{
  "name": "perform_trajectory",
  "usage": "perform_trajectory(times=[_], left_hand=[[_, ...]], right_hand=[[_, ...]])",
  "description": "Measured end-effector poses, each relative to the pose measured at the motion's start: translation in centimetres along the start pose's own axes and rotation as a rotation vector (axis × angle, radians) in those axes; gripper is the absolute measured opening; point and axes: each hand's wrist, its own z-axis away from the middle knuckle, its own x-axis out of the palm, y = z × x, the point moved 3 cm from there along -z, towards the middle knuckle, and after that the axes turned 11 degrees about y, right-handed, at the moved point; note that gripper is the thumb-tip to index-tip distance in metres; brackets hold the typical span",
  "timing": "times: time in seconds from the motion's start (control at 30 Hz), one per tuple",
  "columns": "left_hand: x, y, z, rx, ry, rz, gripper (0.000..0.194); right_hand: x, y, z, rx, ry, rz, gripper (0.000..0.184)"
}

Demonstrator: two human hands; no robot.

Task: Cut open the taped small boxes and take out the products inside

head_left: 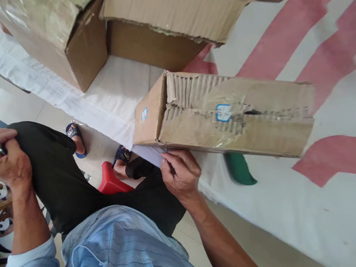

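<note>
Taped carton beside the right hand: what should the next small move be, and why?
Probably bring the left hand up to steady the carton: that hand is at the knee, while only the right hand is near the carton, whose end sits by the table's edge.

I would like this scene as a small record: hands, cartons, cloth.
Left hand: fingers curled, at the dark trousers
Right hand: fingers curled at the cloth edge, beside the narrow carton; contact with it unclear
Narrow carton: torn surface, two blue-bordered labels
Left carton: beside the open carton with ragged flap
Cloth: white, with red and green shapes
</note>
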Motion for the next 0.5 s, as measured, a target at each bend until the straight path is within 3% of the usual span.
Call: perform_trajectory(times=[0.2, 0.5], left_hand=[[0.0, -0.3, 0.5, -0.045, -0.053, 0.019, 0.027], [-0.5, -1.6, 3.3, -0.168, -0.080, 0.144, 0.031]], right_hand=[[0.9, 0.3, -0.2, -0.006, 0.064, -0.067, 0.022], [2.4, 1.3, -0.1, -0.040, 0.112, -0.077, 0.024]])
